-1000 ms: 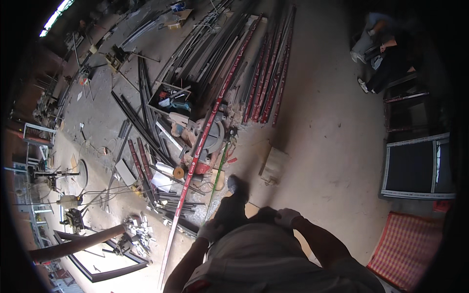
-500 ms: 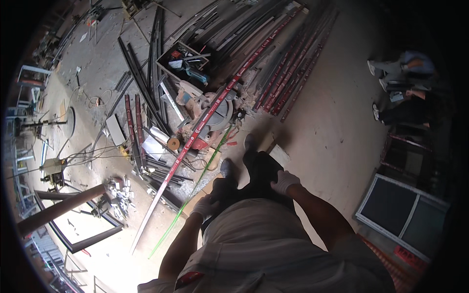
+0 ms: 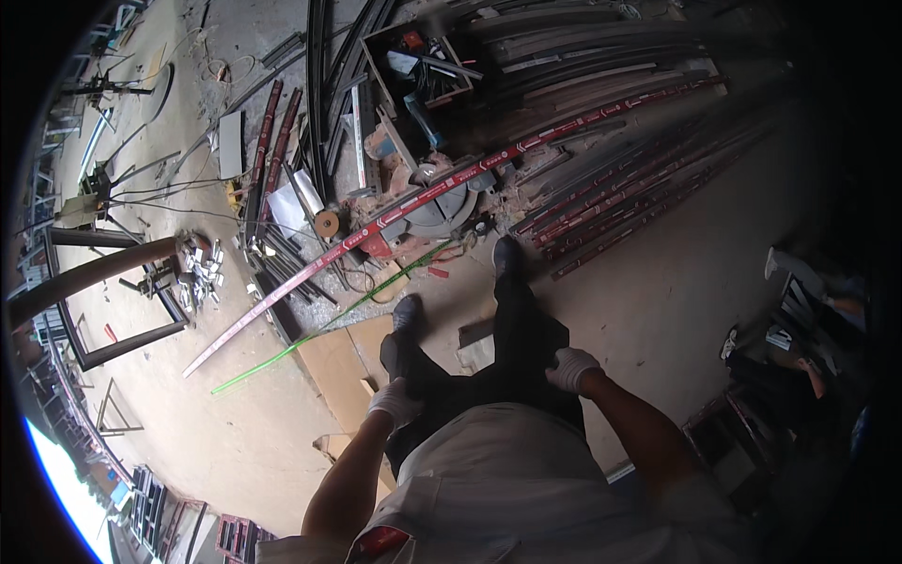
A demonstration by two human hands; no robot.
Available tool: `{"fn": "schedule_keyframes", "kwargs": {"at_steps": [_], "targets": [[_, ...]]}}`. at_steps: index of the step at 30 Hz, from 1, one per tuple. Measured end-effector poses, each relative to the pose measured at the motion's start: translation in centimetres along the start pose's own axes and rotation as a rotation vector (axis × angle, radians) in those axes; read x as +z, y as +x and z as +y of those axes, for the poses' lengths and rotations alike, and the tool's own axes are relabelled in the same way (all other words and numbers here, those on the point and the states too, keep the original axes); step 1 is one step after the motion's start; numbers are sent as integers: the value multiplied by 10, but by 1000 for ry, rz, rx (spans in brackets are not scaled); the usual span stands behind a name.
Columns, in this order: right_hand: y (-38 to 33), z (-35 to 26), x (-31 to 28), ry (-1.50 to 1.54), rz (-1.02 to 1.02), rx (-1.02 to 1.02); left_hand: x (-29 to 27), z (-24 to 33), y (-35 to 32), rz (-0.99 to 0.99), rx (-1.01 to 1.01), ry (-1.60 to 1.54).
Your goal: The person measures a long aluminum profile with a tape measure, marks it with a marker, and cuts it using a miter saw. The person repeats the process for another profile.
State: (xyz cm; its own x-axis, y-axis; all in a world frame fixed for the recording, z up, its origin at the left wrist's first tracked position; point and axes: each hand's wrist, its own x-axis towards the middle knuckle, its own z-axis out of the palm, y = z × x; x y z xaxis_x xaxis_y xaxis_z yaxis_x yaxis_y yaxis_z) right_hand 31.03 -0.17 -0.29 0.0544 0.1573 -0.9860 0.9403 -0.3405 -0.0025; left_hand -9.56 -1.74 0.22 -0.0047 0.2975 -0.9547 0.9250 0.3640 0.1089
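White-gloved, my left hand point(image 3: 396, 404) is closed at the left side of my dark trousers point(image 3: 528, 329). My right hand point(image 3: 571, 369), in the same kind of glove, has its fingers curled against the trousers at the right thigh. Both hands seem to grip the cloth, though the fingertips are partly hidden. Ahead of my feet, a long bar wrapped in red film point(image 3: 376, 227) lies slantwise across a miter saw point(image 3: 437, 214). A thin bright green strip point(image 3: 324, 324) lies on the near side of that bar.
Dark metal profiles point(image 3: 319, 94) and red-wrapped bars point(image 3: 639, 197) cover the floor ahead. A wooden box of tools point(image 3: 368, 61) stands behind the saw. Flattened cardboard point(image 3: 329, 367) lies by my left foot. Two people point(image 3: 780, 367) are at the right. A dark frame point(image 3: 113, 352) lies left.
My view has turned to the right, so the bar and saw appear at a flatter slant. Both hands stay at the trousers, and my feet stand further apart.
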Motion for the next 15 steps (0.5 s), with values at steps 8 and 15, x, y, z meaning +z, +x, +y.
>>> {"fn": "schedule_keyframes", "kwargs": {"at_steps": [8,15], "targets": [[7,54,-66,-72,-205,-216,39,42,-57,-141,41,-293],[-39,58,-107,9,-592,-224,44,53,-121,-418,-42,-712]]}}
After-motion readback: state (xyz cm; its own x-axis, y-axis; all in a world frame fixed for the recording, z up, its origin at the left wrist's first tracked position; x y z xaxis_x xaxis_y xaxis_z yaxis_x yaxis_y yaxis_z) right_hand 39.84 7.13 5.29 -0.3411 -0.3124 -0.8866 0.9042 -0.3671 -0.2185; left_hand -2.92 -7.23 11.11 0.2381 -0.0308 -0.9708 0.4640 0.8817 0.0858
